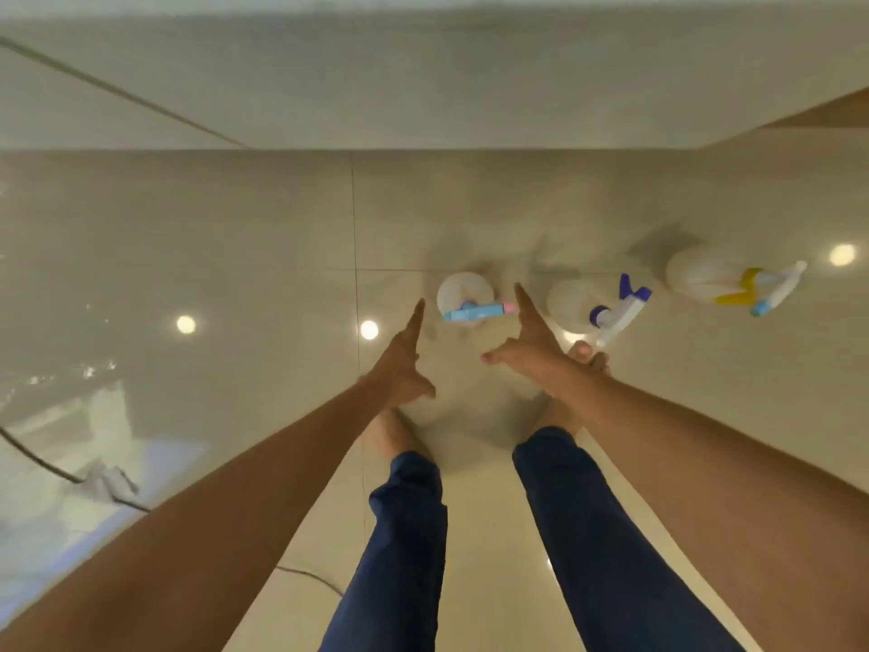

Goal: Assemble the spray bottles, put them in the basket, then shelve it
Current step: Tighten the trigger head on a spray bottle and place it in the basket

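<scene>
Three spray bottles are standing in a loose row on the glossy beige floor (235, 228), all white-bodied and all with trigger heads already on. The nearest bottle (465, 298) has a light blue sprayer with a pink tip, the middle bottle (592, 305) has a white trigger with purple bits, and the far-right bottle (714, 275) has yellow and pale blue on its head. The person is reaching straight down with both arms. The left hand (399, 360) is spread flat, fingers straight and thumb out, holding nothing, just left of the blue-topped one. The right hand (531, 341) is spread the same way and empty, fingertips close beside that sprayer's pink tip; can't tell if it's actually touching. Bare feet and dark blue trouser legs are right under the hands. Loads of bare tile to the left, the wall edge runs behind the bottles, and a thin dark cable (56, 468) trails across the floor's lower left.
</scene>
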